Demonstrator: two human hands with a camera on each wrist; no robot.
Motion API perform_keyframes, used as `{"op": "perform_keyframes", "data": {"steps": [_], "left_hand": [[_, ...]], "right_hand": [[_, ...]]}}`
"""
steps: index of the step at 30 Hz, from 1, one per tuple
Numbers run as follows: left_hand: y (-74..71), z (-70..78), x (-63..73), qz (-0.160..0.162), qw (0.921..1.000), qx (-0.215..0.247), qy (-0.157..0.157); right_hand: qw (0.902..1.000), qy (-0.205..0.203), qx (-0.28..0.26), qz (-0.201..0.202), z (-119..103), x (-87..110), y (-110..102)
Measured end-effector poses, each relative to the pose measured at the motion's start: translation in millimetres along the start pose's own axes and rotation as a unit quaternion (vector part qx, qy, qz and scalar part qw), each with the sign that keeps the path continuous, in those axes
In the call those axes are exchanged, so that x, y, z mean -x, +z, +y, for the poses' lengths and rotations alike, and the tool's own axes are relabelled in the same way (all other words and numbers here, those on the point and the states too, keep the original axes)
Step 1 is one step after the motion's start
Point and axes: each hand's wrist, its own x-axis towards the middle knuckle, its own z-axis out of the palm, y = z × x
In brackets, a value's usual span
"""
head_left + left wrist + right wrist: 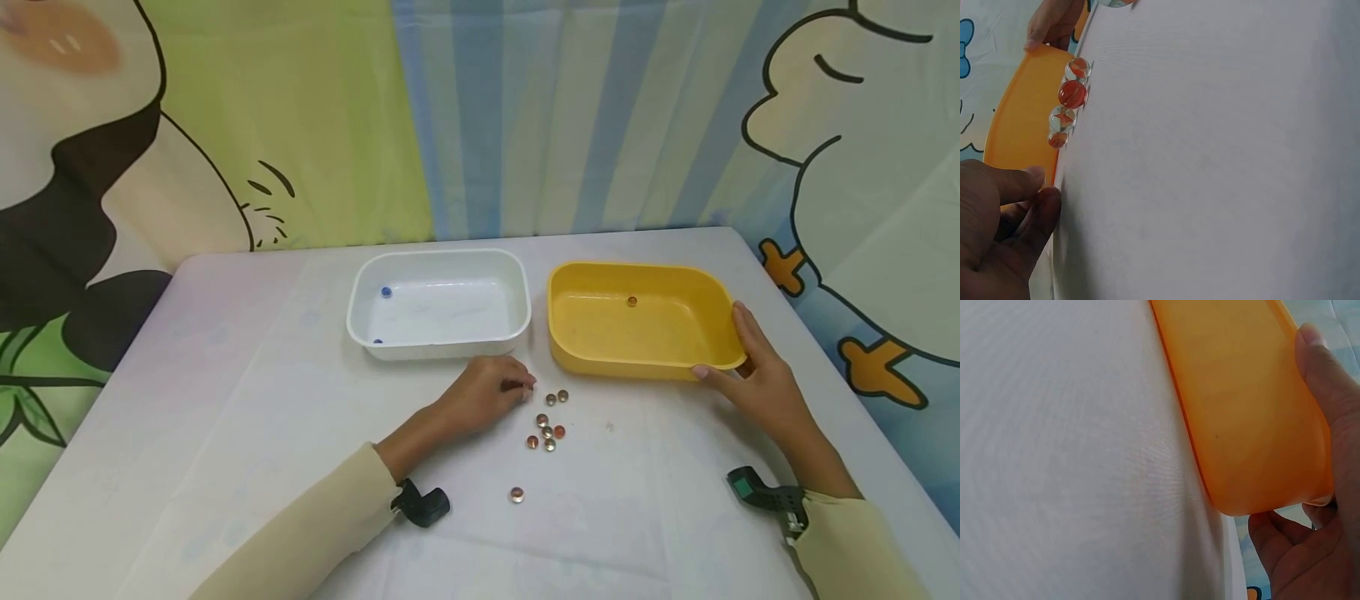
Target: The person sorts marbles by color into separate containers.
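Between thumb and fingertips, my left hand (491, 390) pinches a small clear marble (528, 392), mostly hidden by the fingers. In the left wrist view the left hand (1007, 215) shows the same pinch, with only a glint of the marble visible. Just right of this hand lies a loose group of several clear and orange marbles (547, 432). My right hand (765, 387) grips the yellow tub (622, 364) at its right front corner, thumb on the near rim. The right wrist view shows the right hand (1310, 550) around that end. One amber marble (632, 301) sits inside the tub.
A white tub (442, 352) stands left of the yellow one, with two blue marbles (386, 292) in it. A lone marble (517, 494) lies nearer the front of the white-covered table (247, 400). Behind hangs a printed cloth (525, 117).
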Motion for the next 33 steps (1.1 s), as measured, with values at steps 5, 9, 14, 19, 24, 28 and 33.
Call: {"op": "perform_keyframes", "data": {"steps": [5,9,14,19,24,28,33], "left_hand": [[-0.7,0.9,-2.3,0.012,0.9999,0.002,0.002],[-2.8,3.9,-4.2,0.020,0.9997,0.014,0.005],[-5.4,8.9,-8.4,0.039,0.9987,0.033,0.007],[-0.8,12.4,-14.6,0.047,0.9966,0.067,0.000],[3.8,20.1,-20.3,0.049,0.9952,0.084,-0.014],[6.0,25.3,-23.3,0.045,0.9937,0.100,-0.020],[6.9,29.3,-24.4,0.043,0.9934,0.105,-0.012]], "right_hand": [[1.0000,0.002,-0.001,-0.002,-2,-0.2,0],[1.0000,0.004,0.000,-0.003,-5,0.0,0],[1.0000,0.006,0.006,-0.001,-4,-0.1,0],[0.9999,0.009,0.009,0.001,-3,0.0,-1],[0.9999,0.008,0.010,0.002,-1,0.6,0],[0.9999,0.006,0.013,0.002,0,0.9,0],[1.0000,0.001,0.005,0.000,0,0.0,0]]}}
